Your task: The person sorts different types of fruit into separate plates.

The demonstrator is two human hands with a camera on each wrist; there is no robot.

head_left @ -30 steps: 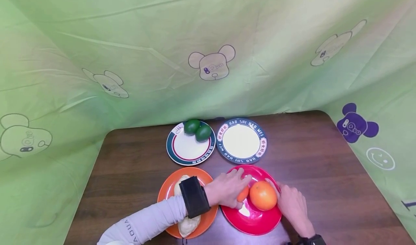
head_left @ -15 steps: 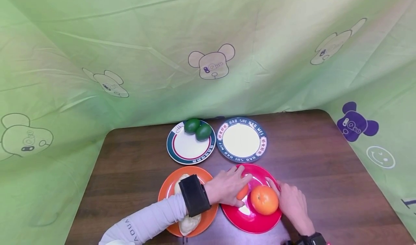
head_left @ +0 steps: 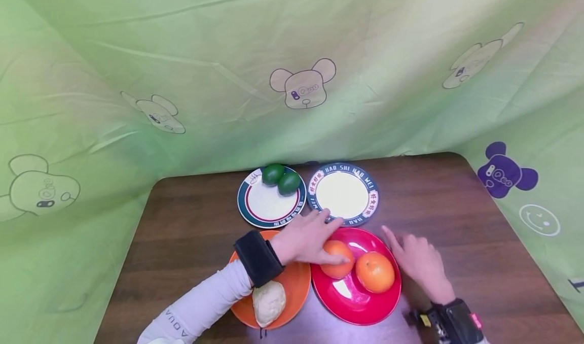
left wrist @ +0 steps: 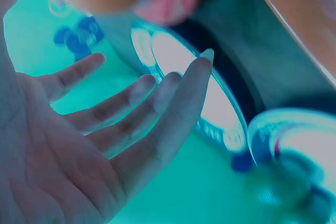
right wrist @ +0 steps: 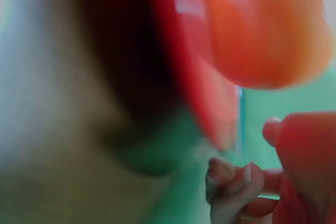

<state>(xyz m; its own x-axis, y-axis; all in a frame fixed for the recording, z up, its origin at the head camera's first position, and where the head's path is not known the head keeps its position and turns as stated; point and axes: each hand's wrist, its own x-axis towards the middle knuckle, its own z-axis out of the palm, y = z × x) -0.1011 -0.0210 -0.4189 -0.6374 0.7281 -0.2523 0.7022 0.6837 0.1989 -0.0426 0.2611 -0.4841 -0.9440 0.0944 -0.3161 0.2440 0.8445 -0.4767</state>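
Observation:
Two oranges sit on the red plate [head_left: 356,311]: a left orange [head_left: 338,267] and a right orange [head_left: 375,273]. My left hand [head_left: 307,237] hovers by the left orange's upper left side, fingers spread and holding nothing; the left wrist view shows its bare palm [left wrist: 58,156]. Whether the thumb touches the orange, I cannot tell. Just outside the plate's right rim is my right hand [head_left: 421,264], index finger extended. In the right wrist view, its other fingers [right wrist: 252,182] are loosely bent around nothing, beside an orange [right wrist: 273,30] on the plate.
An orange plate [head_left: 298,296] with a pale cream lump [head_left: 269,303] lies under my left forearm. Behind it stands a green-rimmed plate [head_left: 262,202] bearing two dark green fruits [head_left: 289,183]. A blue-rimmed plate [head_left: 342,194] adjoins it. Green cloth [head_left: 219,95] surrounds the wooden table [head_left: 191,217].
My left hand has lifted off the left orange and shifted up and left, uncovering it. The right hand has drawn away from the right orange, out past the plate's rim.

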